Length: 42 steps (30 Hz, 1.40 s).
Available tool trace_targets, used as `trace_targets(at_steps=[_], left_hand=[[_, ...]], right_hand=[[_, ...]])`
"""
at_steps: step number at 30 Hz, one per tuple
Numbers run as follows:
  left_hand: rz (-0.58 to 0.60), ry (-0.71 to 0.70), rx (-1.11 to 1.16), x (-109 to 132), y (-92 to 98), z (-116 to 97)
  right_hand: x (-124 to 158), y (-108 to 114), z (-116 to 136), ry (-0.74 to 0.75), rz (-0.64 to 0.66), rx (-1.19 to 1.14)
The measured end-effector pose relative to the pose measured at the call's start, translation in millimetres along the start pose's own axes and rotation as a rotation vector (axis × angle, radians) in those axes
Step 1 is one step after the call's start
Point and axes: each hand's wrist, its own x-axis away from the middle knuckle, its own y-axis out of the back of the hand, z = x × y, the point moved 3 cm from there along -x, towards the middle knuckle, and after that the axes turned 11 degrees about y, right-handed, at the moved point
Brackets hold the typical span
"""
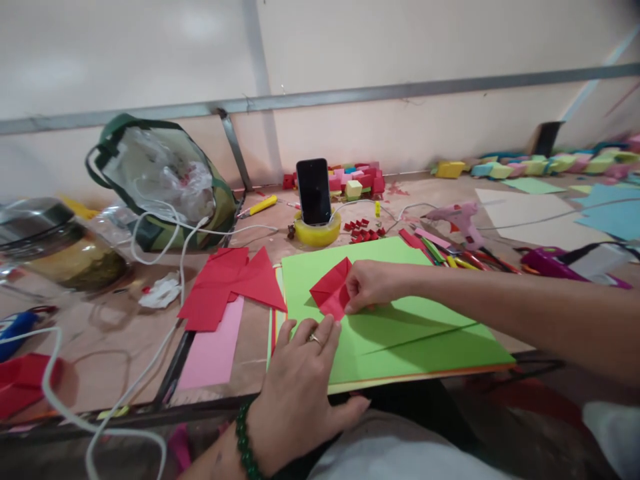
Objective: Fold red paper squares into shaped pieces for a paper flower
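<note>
A partly folded piece of red paper [330, 288] lies on a stack of green sheets [420, 347], with one part standing up like a small box wall. My right hand [375, 285] is closed on its right side, the fingers curled and the thumb low. My left hand [303, 370] lies flat with fingers stretched, its fingertips touching the near edge of the red paper. Under the left palm, the edge of the stack is hidden. Several red paper pieces [225, 283] and a pink sheet [213, 350] lie to the left.
Behind the stack a phone [313, 190] stands in a yellow tape roll [320, 232]. A pink glue gun [457, 220] and pens [470, 259] are at the right. At the left stand a glass jar [75, 257], a green bag [165, 183] and a loose white cable [113, 435].
</note>
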Motion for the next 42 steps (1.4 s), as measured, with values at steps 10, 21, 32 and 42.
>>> trace_targets(at_steps=[10,21,32,42], left_hand=[[-0.010,-0.002,-0.003,0,2.7,-2],[0.003,0.051,-0.048,-1,8.0,-6],[0.046,0.083,-0.049,-5,13.2,1],[-0.139,0.138,-0.209,-27,24.9,2]], right_hand=[[17,36,-54,-0.160,-0.043,-0.032],[19,48,-28,0.064,-0.262,0.203],[-5,39,-58,0.269,-0.288,0.171],[28,16,-44,0.259,-0.316,0.103]])
